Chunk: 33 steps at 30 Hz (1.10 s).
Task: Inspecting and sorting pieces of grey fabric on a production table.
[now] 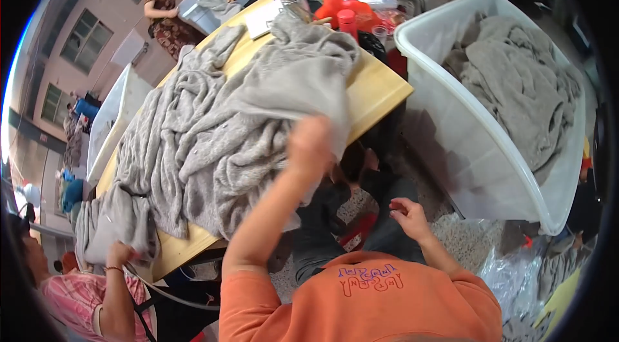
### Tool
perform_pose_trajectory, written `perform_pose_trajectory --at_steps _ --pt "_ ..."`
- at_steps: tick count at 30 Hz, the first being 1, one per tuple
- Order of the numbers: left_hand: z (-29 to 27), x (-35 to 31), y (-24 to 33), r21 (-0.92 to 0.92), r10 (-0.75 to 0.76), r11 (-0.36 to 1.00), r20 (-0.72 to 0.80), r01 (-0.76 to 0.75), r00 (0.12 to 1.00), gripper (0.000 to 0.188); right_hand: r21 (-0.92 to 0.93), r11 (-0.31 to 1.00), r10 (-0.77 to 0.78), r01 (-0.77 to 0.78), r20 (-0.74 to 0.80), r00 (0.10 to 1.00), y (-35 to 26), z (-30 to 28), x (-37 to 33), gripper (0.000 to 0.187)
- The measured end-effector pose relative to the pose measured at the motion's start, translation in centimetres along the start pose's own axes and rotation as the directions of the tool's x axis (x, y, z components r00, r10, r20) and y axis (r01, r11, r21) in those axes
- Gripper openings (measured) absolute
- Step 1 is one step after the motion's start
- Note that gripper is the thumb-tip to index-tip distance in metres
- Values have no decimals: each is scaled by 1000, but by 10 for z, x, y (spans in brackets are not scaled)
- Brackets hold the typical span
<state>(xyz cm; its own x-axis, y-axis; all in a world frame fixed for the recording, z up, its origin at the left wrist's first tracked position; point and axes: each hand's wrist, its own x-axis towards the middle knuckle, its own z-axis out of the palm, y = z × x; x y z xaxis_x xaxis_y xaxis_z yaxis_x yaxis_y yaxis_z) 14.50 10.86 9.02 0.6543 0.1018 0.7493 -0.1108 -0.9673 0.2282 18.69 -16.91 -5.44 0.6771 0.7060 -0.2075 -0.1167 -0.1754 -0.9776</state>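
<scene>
At the left end of the table (379, 89), a co-worker's hand (120, 253) is at a small grey bundle (116, 222) that hangs over that edge. Just to its right begins your heap (171, 113) of rumpled grey cloth; its long axis follows the near edge up toward the right end, and its folds spill over that near edge. The smoother top piece (293, 80) lies at the heap's right, short of the table's right corner. Your left hand (312, 143) is at this piece's lower border, above the near edge, so the cloth lies ahead and to the left of it; blur hides whether your fingers grip, so I cannot tell. Your right hand (407, 214) is well apart from the cloth, off the near edge and over your leg, holding nothing, fingers loosely curled. The left is clearly the nearer hand. Farthest right, a white tub (451, 126) carries more grey fabric (519, 77).
</scene>
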Motion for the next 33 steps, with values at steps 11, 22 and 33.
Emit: perform_pose_trajectory --at_steps 11,22,33 --pt "-65 -49 -40 140 -243 955 -129 260 961 27 -57 995 -82 78 -63 995 -49 45 14 46" --pt "-48 -2 -126 395 -635 751 211 529 743 15 -445 769 -295 459 391 872 -70 88 14 30" --pt "-370 166 -195 791 -108 334 -508 513 854 16 -538 784 -122 310 356 926 -40 41 -8 32"
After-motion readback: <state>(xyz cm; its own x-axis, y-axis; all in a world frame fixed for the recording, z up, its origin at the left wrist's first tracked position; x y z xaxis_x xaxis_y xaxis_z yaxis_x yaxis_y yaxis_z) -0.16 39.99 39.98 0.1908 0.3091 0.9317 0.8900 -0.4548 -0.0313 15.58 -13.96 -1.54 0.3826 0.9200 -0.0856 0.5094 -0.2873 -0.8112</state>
